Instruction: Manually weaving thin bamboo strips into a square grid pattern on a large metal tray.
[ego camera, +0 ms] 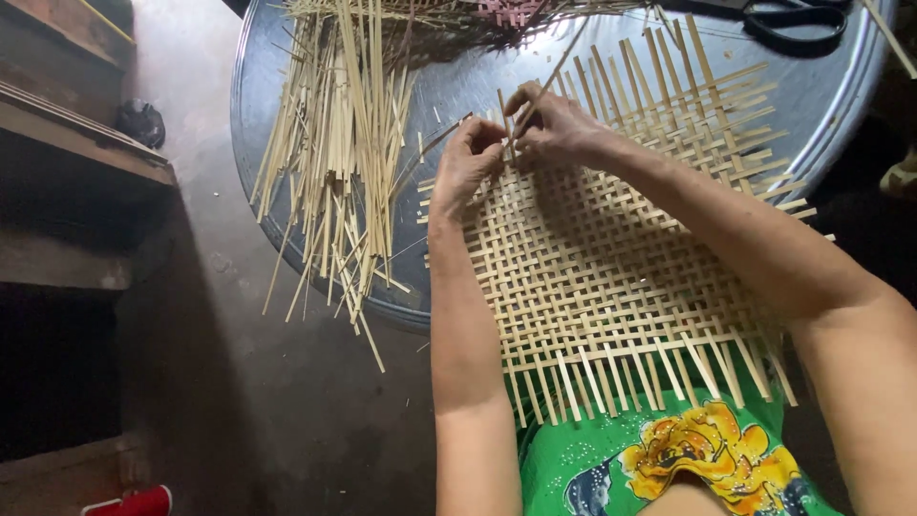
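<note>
Left hand point(465, 162) and right hand point(552, 122) both pinching shut on one thin bamboo strip point(551, 75) at the far edge of the woven mat point(611, 258) over the round tray point(250, 124), likely light, springy, splintery, best gripped near the weave.

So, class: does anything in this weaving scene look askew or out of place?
Yes. The loose pile of strips spills over the round tray's rim, several ends hanging toward the floor. The woven mat itself looks even.

Two hands, the left hand point(465, 162) and right hand point(551, 124), are working on one woven mat point(611, 258); one pair of scissors point(793, 19) is lying beyond the mat; one heap of loose strips point(334, 153) is lying left of it.
</note>
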